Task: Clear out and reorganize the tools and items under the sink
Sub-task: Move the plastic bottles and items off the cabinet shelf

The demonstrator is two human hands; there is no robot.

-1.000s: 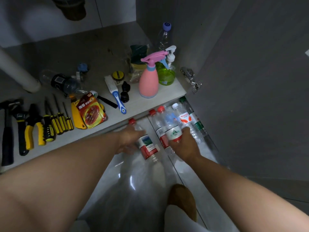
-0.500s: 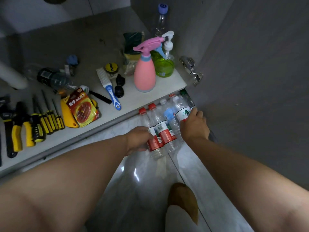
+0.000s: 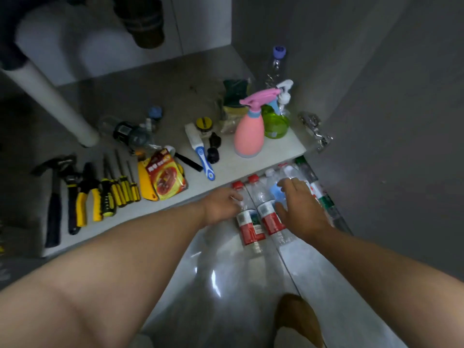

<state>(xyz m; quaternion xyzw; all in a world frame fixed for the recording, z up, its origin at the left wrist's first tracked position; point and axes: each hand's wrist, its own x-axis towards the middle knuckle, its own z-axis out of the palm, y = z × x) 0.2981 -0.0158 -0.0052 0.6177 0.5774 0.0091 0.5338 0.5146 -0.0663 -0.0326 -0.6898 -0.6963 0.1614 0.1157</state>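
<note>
Several clear plastic water bottles lie side by side on the tiled floor, caps against the cabinet base. My left hand (image 3: 221, 205) rests against the leftmost red-label bottle (image 3: 247, 222), fingers curled on its neck. My right hand (image 3: 298, 207) hovers with fingers spread over the blue-cap bottle (image 3: 276, 190) and the second red-label bottle (image 3: 267, 214). A green-label bottle (image 3: 324, 197) lies at the right end by the cabinet door.
On the cabinet floor (image 3: 251, 167) lie a hammer (image 3: 54, 197), pliers (image 3: 86, 194), screwdrivers (image 3: 120, 187), a red packet (image 3: 165, 177), a brush (image 3: 200, 151), a pink spray bottle (image 3: 249, 131) and a green bottle (image 3: 275, 121). A white pipe (image 3: 50, 96) stands left. The open door (image 3: 389, 121) is on the right.
My right hand has lifted off the right-hand bottles and opened above the row. The bottles now lie packed together against the cabinet base. The camera has tilted up.
</note>
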